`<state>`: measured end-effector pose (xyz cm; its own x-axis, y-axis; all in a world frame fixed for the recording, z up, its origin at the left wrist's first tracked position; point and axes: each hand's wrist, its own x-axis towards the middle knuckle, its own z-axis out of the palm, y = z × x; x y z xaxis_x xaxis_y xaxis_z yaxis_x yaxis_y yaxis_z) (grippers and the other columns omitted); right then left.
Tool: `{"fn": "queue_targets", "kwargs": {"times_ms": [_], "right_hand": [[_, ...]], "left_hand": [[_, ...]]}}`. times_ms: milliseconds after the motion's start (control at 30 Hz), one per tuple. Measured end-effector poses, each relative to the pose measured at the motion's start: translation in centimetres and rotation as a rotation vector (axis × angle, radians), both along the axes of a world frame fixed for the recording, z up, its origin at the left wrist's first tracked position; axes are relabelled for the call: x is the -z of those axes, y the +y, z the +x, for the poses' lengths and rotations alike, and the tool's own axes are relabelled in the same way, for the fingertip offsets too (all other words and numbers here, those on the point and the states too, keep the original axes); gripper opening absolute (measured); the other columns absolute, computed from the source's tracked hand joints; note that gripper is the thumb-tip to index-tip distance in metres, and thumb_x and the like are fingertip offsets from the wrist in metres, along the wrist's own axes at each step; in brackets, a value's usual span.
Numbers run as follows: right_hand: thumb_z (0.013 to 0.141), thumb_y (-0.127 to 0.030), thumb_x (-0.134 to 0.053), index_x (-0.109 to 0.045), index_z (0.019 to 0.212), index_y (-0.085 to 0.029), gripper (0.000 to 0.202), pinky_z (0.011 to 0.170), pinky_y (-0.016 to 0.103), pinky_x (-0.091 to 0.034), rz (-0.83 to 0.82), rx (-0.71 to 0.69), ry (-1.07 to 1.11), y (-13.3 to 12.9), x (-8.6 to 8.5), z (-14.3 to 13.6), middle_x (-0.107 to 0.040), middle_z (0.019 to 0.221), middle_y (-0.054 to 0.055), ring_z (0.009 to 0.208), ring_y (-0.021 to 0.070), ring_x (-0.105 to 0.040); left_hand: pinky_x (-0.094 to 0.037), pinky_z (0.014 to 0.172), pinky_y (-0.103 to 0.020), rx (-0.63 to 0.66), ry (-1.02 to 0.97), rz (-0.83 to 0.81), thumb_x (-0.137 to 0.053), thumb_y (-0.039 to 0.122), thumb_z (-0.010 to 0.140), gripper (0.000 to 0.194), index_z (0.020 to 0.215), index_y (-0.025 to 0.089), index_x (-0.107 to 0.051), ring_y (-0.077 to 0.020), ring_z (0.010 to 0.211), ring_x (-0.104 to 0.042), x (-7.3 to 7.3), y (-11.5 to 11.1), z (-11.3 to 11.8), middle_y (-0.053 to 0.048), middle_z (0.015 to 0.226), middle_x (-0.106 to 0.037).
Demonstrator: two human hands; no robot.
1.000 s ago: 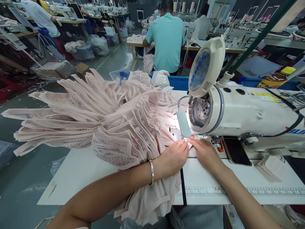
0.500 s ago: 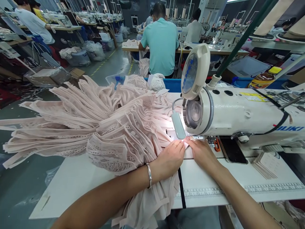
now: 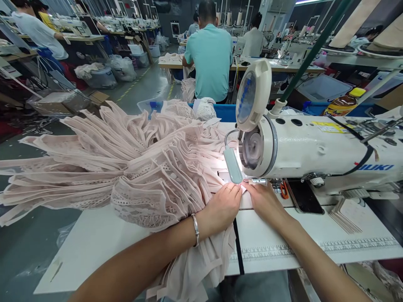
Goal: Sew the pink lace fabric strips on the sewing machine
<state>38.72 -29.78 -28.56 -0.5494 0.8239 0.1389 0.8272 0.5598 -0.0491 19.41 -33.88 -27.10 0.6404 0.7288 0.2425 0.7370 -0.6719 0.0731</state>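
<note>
A large fanned stack of pale pink lace fabric pieces (image 3: 132,167) spreads over the left of the white sewing table (image 3: 94,239). My left hand (image 3: 222,207) lies flat on the pink fabric, fingertips at the needle area under a small lit lamp (image 3: 233,165). My right hand (image 3: 266,201) presses the same piece from the right, fingers touching the left hand's fingertips. Just behind both hands stands the white sewing machine (image 3: 315,147). A silver bangle (image 3: 195,230) circles my left wrist.
A printed ruler strip (image 3: 315,249) runs along the table's front. A dark phone (image 3: 304,197), orange snips (image 3: 284,189) and a stack of labels (image 3: 346,214) lie under the machine arm. A bottle (image 3: 344,104) stands behind. A person in a teal shirt (image 3: 210,54) sits ahead, back turned.
The view has drifted slightly, so everything sits a little lower-left. Both hands stay pressed on the fabric at the needle, hardly shifted.
</note>
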Motion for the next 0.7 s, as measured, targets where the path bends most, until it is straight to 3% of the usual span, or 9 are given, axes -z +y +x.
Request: {"fn": "queue_targets", "kwargs": {"times_ms": [233, 333, 400, 533, 700], "right_hand": [[0.088, -0.002, -0.034, -0.064, 0.132, -0.026, 0.058, 0.072, 0.034, -0.049, -0.106, 0.068, -0.039, 0.2, -0.5, -0.2, -0.074, 0.097, 0.008, 0.080, 0.0241, -0.066], [0.085, -0.001, -0.037, -0.066, 0.128, -0.025, 0.057, 0.067, 0.032, -0.047, -0.075, 0.066, -0.058, -0.1, -0.7, -0.1, -0.073, 0.092, 0.009, 0.081, 0.0247, -0.065], [0.084, -0.001, -0.039, -0.070, 0.121, -0.024, 0.053, 0.067, 0.032, -0.048, 0.002, 0.063, -0.043, -0.4, -0.5, 0.0, -0.072, 0.089, 0.009, 0.082, 0.0248, -0.065], [0.087, -0.001, -0.039, -0.073, 0.109, -0.025, 0.047, 0.078, 0.032, -0.051, 0.145, -0.035, 0.110, -0.9, 0.1, 0.4, -0.073, 0.095, 0.006, 0.089, 0.0217, -0.064], [0.086, 0.002, -0.042, -0.072, 0.114, -0.025, 0.049, 0.086, 0.029, -0.054, 0.197, -0.188, 0.252, -0.8, 0.3, 0.9, -0.074, 0.104, 0.003, 0.096, 0.0180, -0.065]], "left_hand": [[-0.046, 0.100, -0.039, -0.008, 0.017, 0.025, -0.033, 0.001, 0.094, 0.035, 0.122, 0.005, -0.053, -0.0261, 0.117, -0.058, -0.2, -0.2, -0.1, -0.019, 0.124, -0.062], [-0.045, 0.095, -0.038, -0.029, 0.057, 0.037, -0.031, 0.001, 0.096, 0.036, 0.125, 0.005, -0.052, -0.0251, 0.112, -0.059, -0.8, -0.3, -0.3, -0.018, 0.124, -0.062], [-0.045, 0.092, -0.038, -0.036, 0.102, 0.061, -0.031, 0.003, 0.097, 0.033, 0.119, 0.008, -0.055, -0.0239, 0.102, -0.060, -1.2, -0.1, -0.6, -0.015, 0.117, -0.064], [-0.044, 0.083, -0.035, -0.059, 0.149, 0.067, -0.036, 0.002, 0.096, 0.026, 0.087, 0.015, -0.056, -0.0220, 0.083, -0.058, -1.7, 0.6, -1.5, -0.008, 0.086, -0.062], [-0.042, 0.076, -0.033, -0.065, 0.081, 0.142, -0.039, 0.000, 0.094, 0.025, 0.084, 0.017, -0.055, -0.0211, 0.077, -0.053, -1.4, 1.4, -2.3, -0.004, 0.077, -0.056]]}}
